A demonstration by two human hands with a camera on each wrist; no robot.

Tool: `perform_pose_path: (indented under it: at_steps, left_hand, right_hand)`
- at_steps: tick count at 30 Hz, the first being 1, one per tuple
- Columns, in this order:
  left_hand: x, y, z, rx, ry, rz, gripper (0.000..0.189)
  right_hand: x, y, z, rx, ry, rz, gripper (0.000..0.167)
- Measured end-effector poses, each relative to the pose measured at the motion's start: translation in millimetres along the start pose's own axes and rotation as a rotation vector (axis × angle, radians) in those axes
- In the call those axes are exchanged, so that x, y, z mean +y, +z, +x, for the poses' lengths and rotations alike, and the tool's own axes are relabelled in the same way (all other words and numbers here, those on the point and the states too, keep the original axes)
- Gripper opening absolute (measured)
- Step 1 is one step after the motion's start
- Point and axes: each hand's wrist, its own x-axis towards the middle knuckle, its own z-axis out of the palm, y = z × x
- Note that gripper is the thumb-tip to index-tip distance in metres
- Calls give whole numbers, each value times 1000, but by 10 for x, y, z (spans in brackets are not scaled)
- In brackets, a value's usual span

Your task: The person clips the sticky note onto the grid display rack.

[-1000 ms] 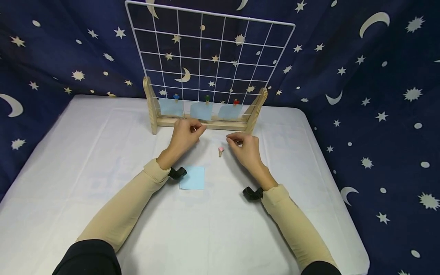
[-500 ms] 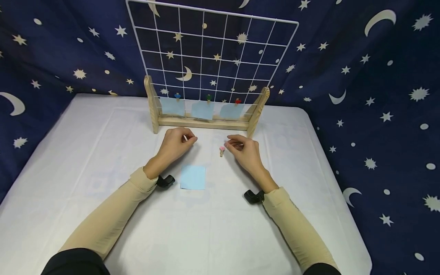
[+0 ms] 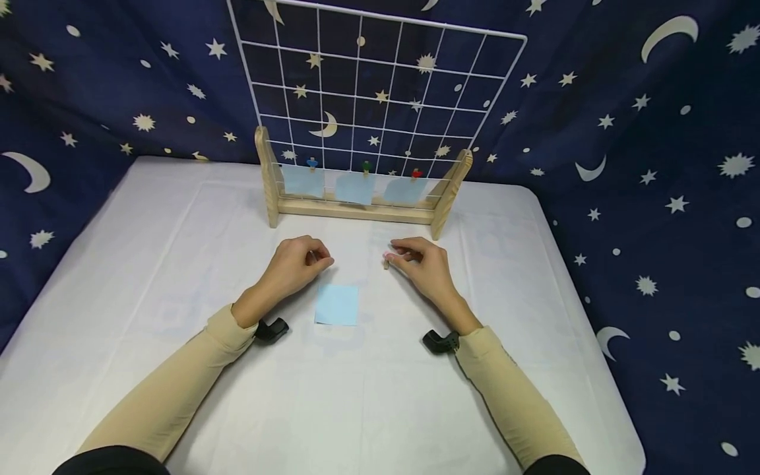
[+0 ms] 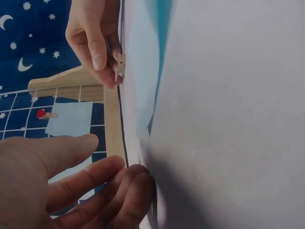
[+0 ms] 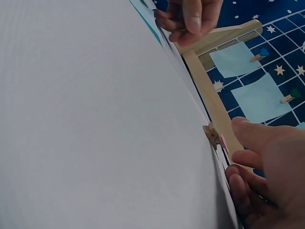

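Observation:
A small wooden clothespin with a pink top lies on the white table, right at the fingertips of my right hand. In the right wrist view, thumb and fingers stand apart beside the clothespin, not closed on it. My left hand hovers over the table, its fingers loosely bent with nothing between them. Just in front of that hand lies a square light blue sticky note, whose edge lifts slightly in the left wrist view.
Behind the hands stands a white wire grid in a wooden base. Three blue notes hang low on it, held by clothespins with blue, green and red tops. A dark star-patterned cloth surrounds the table.
My left hand has drawn back from the grid's base toward the left and nearer me, uncovering the sticky note. My right hand has lowered slightly to the pink-topped clothespin.

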Motion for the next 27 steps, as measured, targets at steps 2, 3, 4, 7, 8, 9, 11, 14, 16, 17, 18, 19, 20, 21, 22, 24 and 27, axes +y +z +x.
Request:
perform_pose_path:
  at_steps: [2,3,4,7,8,9,11,14,16,17,18,19,20,21,22,24,27]
  left_hand:
    - [-13,-4,-37,-3,11,5,11]
    - [-21,-5,-58,-4,15,6,11]
    - [-28,-6,-79,-5,18,6,11]
    - [-34,-9,-145,-14,24,5,11]
    - [-35,-12,-165,-18,26,5,12]
    - [-33,-15,-185,-23,28,1,13]
    - [-28,-25,-226,-33,35,-4,17]
    - [-24,-41,-291,-45,37,-17,25]
    - [-25,-49,-337,-53,37,-24,30]
    - [-25,-50,-358,-56,40,-26,33]
    - [-26,-49,-378,-61,42,-30,35]
    - [-26,-46,-397,-65,46,-34,37]
    - [-26,-42,-414,-69,52,-37,39]
    - [-28,-37,-429,-71,53,-41,41]
    - [-27,-29,-441,-73,53,-46,42]
    - [-31,-13,-460,-72,48,-55,42]
    - [-39,12,-475,-67,37,-64,40]
  right_hand:
    - [13,-7,-6,-1,-9,-5,33]
    - [18,-11,-8,-4,-11,-9,32]
    - [19,-15,-10,-7,-14,-14,32]
    - [29,-21,-13,-14,-22,-25,31]
    - [29,-22,-13,-14,-24,-24,31]
    - [32,-22,-12,-12,-26,-27,31]
    - [33,-22,-12,-7,-30,-22,30]
    - [30,-11,-14,-10,-30,-5,30]
    - [34,2,-16,-18,-30,4,30]
    - [39,10,-18,-22,-31,5,30]
    - [42,15,-20,-27,-30,2,30]
    - [46,20,-24,-29,-31,-4,30]
    - [47,24,-27,-31,-32,-10,30]
    - [46,25,-29,-32,-35,-17,31]
    - [44,25,-31,-34,-37,-25,31]
    - [44,25,-31,-39,-46,-41,31]
    - [37,20,-26,-47,-58,-59,31]
